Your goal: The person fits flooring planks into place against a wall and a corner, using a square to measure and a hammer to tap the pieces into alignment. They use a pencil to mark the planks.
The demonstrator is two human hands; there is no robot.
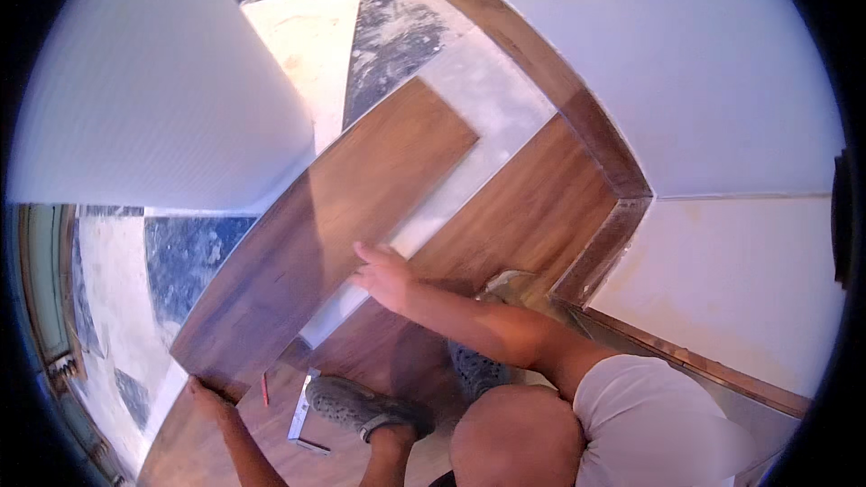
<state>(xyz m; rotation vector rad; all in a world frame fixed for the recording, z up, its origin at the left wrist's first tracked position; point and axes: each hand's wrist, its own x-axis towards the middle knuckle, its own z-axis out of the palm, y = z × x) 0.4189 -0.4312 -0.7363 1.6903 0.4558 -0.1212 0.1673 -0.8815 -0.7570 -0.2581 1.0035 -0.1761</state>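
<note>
A loose brown wood-look floor plank (361, 189) lies slantwise in front of me, a pale gap between it and the brown plank beside it (514, 207). My right hand (386, 280) is at its near long edge, one digit stretched over the top and the other fingers at the edge. Down at the near left end, my left hand (209, 399) grips the plank's corner, its fingertips partly hidden. A red pencil (265, 389) and a metal try square (301, 410) rest on the flooring between my left hand and my shoe (365, 404).
A big white sheet or roll (153, 81) stands at the left. Pale underlay (492, 95) shows beyond the planks, then dusty black-and-white floor (392, 41). White walls with brown skirting (600, 252) bound the right side, with a jutting corner. My knee (516, 437) is close by.
</note>
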